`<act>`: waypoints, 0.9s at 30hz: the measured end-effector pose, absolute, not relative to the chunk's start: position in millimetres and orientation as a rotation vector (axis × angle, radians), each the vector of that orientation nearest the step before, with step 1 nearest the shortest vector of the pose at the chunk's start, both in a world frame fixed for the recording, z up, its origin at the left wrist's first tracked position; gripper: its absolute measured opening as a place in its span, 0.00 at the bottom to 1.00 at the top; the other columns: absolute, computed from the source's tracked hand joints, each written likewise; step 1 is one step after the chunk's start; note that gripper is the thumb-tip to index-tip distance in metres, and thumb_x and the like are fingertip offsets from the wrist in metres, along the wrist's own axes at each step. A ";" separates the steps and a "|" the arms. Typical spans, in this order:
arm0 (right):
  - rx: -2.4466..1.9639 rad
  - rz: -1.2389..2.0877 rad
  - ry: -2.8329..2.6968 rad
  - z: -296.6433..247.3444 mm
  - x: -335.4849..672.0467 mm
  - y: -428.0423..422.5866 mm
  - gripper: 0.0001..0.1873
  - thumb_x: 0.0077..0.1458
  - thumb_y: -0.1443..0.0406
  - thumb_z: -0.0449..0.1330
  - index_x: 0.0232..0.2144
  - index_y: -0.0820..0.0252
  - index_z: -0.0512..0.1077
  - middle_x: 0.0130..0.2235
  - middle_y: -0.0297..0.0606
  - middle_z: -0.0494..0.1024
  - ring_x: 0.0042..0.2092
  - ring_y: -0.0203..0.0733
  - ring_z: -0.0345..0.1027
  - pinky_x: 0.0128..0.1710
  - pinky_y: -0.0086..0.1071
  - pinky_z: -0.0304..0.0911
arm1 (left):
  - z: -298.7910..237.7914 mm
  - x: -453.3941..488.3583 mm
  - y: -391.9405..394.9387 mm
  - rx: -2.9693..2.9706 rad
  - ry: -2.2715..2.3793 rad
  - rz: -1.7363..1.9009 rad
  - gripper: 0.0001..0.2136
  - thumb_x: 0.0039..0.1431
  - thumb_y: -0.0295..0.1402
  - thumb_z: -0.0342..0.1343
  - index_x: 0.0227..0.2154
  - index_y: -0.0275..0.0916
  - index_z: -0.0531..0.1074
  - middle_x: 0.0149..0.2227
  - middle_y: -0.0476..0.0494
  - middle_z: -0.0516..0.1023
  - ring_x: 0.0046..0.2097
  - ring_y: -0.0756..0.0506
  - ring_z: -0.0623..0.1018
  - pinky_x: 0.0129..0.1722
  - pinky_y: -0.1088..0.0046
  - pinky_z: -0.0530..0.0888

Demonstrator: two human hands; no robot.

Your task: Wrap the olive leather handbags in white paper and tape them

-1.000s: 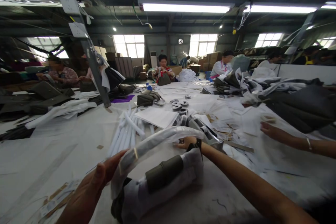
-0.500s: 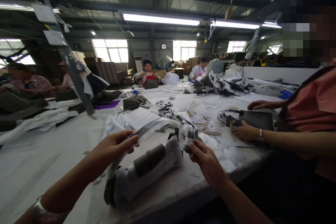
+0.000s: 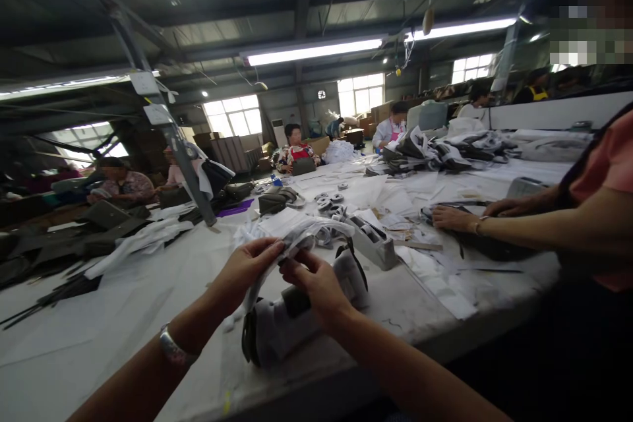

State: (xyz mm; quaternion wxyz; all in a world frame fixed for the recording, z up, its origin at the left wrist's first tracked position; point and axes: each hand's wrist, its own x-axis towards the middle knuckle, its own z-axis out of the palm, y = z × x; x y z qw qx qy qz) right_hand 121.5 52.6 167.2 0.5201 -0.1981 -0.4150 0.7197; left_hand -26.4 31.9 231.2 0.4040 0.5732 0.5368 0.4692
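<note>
In front of me a dark olive-grey bag [image 3: 295,302] lies on its side, partly wrapped in white paper. Its handle [image 3: 326,227], covered in thin white wrapping, arches above it. My left hand [image 3: 250,271] pinches the handle on its left side. Close beside it, my right hand [image 3: 319,285] has its fingers closed on a coiled strap [image 3: 303,248] in clear wrapping, held against the underside of the handle. Fingers and wrapping hide most of the coil.
Several coiled straps [image 3: 329,200] lie beyond the bag, near another wrapped bag [image 3: 373,241]. White paper sheets [image 3: 440,280] spread to the right, where a co-worker's hand [image 3: 455,218] rests on dark material. A metal post [image 3: 190,175] rises at left. A bag pile [image 3: 435,148] stands farther back.
My right hand has moved left with the coiled strap, from the handle's right end to beside my left hand. The view has shifted and tilted. The co-worker's hands have moved over the dark material.
</note>
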 end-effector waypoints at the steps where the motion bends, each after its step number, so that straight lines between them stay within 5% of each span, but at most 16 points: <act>1: -0.447 1.716 -1.009 168.9 119.8 52.6 0.26 0.44 0.55 0.72 0.45 0.59 0.78 0.45 0.40 0.79 0.43 0.43 0.73 0.49 0.39 0.68 | 230.8 -27.3 32.1 1.468 1.361 1.206 0.22 0.55 0.47 0.63 0.47 0.36 0.76 0.44 0.41 0.81 0.47 0.41 0.77 0.48 0.69 0.71; 4: -0.385 1.686 -1.068 172.3 119.4 51.4 0.23 0.47 0.58 0.70 0.45 0.60 0.78 0.45 0.41 0.79 0.48 0.46 0.72 0.52 0.40 0.67 | 230.7 -29.9 32.6 1.558 1.369 1.226 0.24 0.56 0.47 0.62 0.51 0.39 0.74 0.50 0.42 0.79 0.52 0.40 0.76 0.51 0.68 0.70; 12: -0.346 1.640 -1.104 182.6 126.6 51.4 0.23 0.48 0.56 0.70 0.46 0.60 0.78 0.44 0.40 0.80 0.47 0.46 0.73 0.52 0.41 0.66 | 250.8 -31.3 29.9 1.848 1.385 0.987 0.23 0.59 0.50 0.56 0.52 0.42 0.75 0.46 0.46 0.81 0.51 0.39 0.76 0.53 0.68 0.70; 20: -0.358 1.621 -1.121 181.0 125.8 61.5 0.27 0.36 0.53 0.75 0.39 0.59 0.79 0.36 0.37 0.81 0.40 0.47 0.76 0.47 0.40 0.70 | 250.1 -34.0 33.0 2.013 1.609 0.929 0.21 0.53 0.54 0.57 0.37 0.42 0.79 0.32 0.51 0.80 0.41 0.40 0.78 0.42 0.75 0.73; 27: -0.577 1.269 -1.709 181.2 172.2 77.3 0.14 0.50 0.55 0.68 0.38 0.55 0.81 0.31 0.34 0.80 0.35 0.44 0.77 0.39 0.33 0.70 | 232.9 -34.3 38.7 1.867 1.578 0.894 0.22 0.48 0.54 0.62 0.40 0.44 0.77 0.37 0.50 0.81 0.41 0.41 0.79 0.39 0.75 0.76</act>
